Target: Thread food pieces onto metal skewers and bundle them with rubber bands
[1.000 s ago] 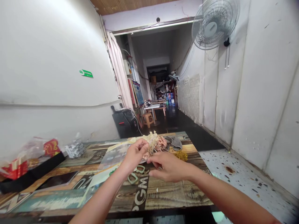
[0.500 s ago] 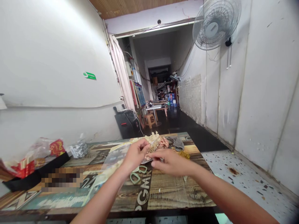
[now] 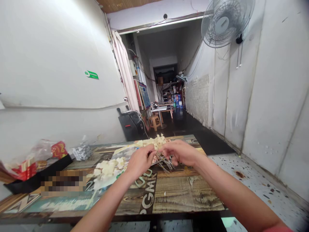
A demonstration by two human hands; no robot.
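My left hand (image 3: 142, 158) is closed, thumb against fingers, at the near side of a pile of pale skewered pieces (image 3: 156, 140); what it pinches is too small to make out. Just right of it, my right hand (image 3: 180, 152) reaches over the pile with its fingers bent, and what they hold, if anything, is hidden. Thin sticks (image 3: 165, 163) poke out toward me beneath both hands. Pale chunks (image 3: 109, 168) lie on a plastic bag left of my left forearm. Green-handled scissors (image 3: 140, 182) rest on the table beside my left wrist.
On the wood-patterned table (image 3: 183, 196), a black tray (image 3: 38, 175) with red packets and a crumpled silvery bag (image 3: 82, 152) stand at the left. Beyond are a black case (image 3: 131, 125), a stool (image 3: 154, 122) and a distant person (image 3: 169, 95). A fan (image 3: 224, 24) hangs upper right.
My right hand has moved up and away from me over the pile, uncovering the sticks. My left hand stays near the pile. The view has shifted slightly, showing more of the pale chunks.
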